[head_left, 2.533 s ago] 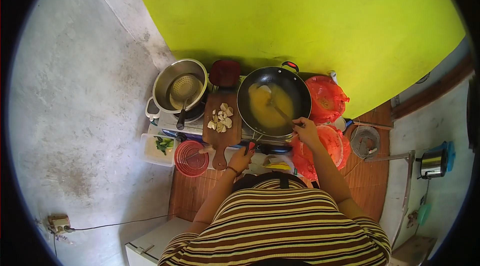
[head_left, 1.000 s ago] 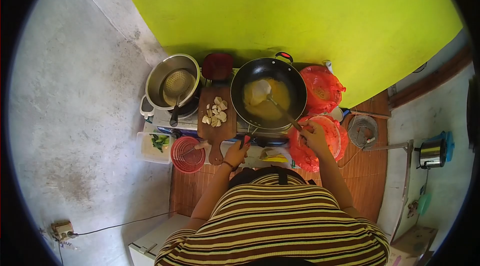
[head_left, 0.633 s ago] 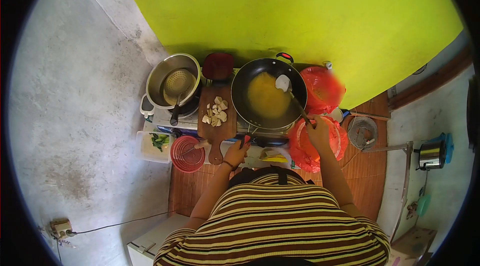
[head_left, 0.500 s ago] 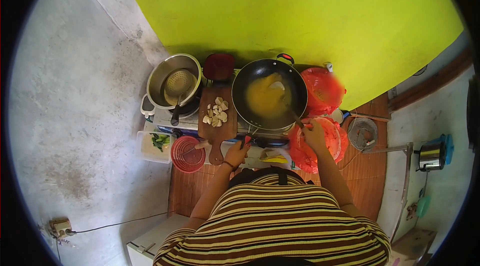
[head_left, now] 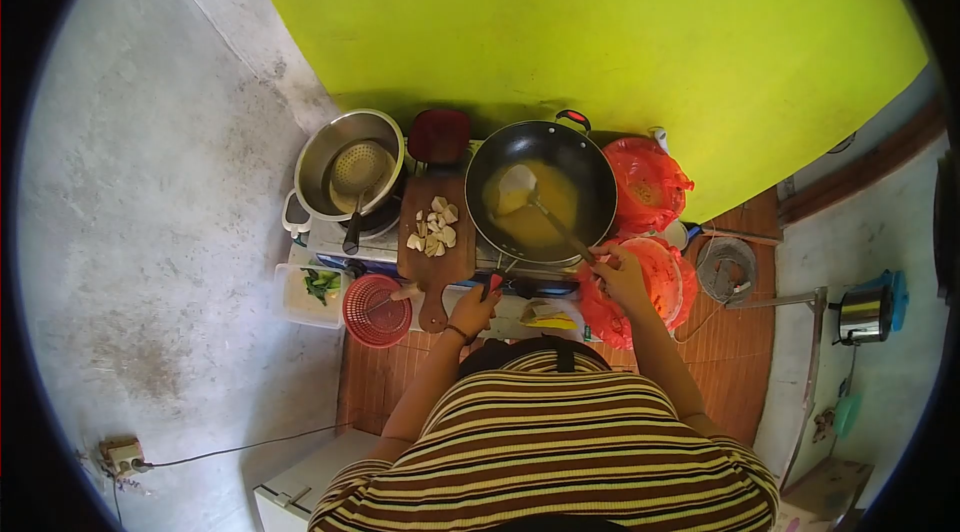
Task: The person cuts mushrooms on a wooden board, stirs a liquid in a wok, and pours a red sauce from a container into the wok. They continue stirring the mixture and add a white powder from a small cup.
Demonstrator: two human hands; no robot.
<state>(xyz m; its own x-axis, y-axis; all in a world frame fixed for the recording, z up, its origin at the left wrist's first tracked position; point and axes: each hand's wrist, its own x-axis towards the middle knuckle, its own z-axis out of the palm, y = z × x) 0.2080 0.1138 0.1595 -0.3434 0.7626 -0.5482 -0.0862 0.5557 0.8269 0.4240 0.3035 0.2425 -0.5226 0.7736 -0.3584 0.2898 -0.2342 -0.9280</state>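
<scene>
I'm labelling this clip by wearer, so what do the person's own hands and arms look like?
The left hand and right hand are gloveless. A thin dark bracelet circles the left wrist; none shows on the right. The sleeves leave the forearms bare and are striped in brown, pale yellow and black. Any rings are too small to make out.

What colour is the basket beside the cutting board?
The basket is pinkish red, seen best in the head view.

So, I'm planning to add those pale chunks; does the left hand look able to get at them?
Probably not while the left hand holds the wok handle. Otherwise the way looks free: the pale chunks lie uncovered on the cutting board.
</scene>
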